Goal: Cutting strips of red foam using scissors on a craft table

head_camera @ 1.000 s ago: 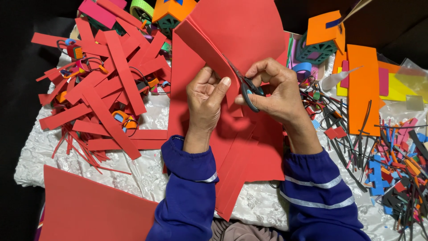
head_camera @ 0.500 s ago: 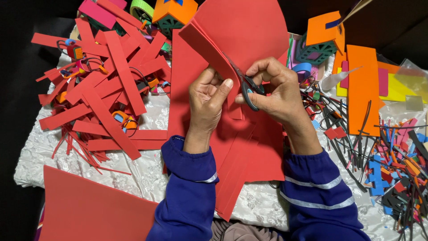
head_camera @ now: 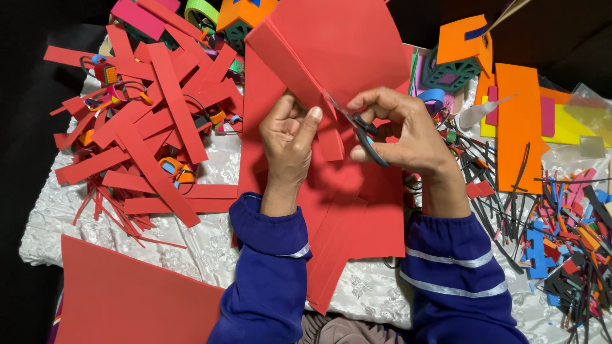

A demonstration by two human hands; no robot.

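On the white cloth-covered table [head_camera: 210, 248] we hold the red foam sheet [head_camera: 331, 51] pinched in our left hand [head_camera: 290, 143], its cut line running up-left from the scissors [head_camera: 357, 127] gripped closed-fisted in our right hand [head_camera: 408, 137], blades partly parted.

Both hands are bare, with no gloves, rings or watch showing. The left hand [head_camera: 290, 143] and the right hand [head_camera: 405, 137] come out of long sleeves of deep blue-violet cloth, smooth and slightly shiny. Each sleeve ends just behind the wrist in a gathered, elastic cuff that puckers the fabric. Farther back from the left hand, one thin pale grey stripe crosses the sleeve. Behind the right hand the sleeve carries two such pale stripes, one after the other, running around the forearm. Between the two sleeves a patch of greyish-brown cloth shows.
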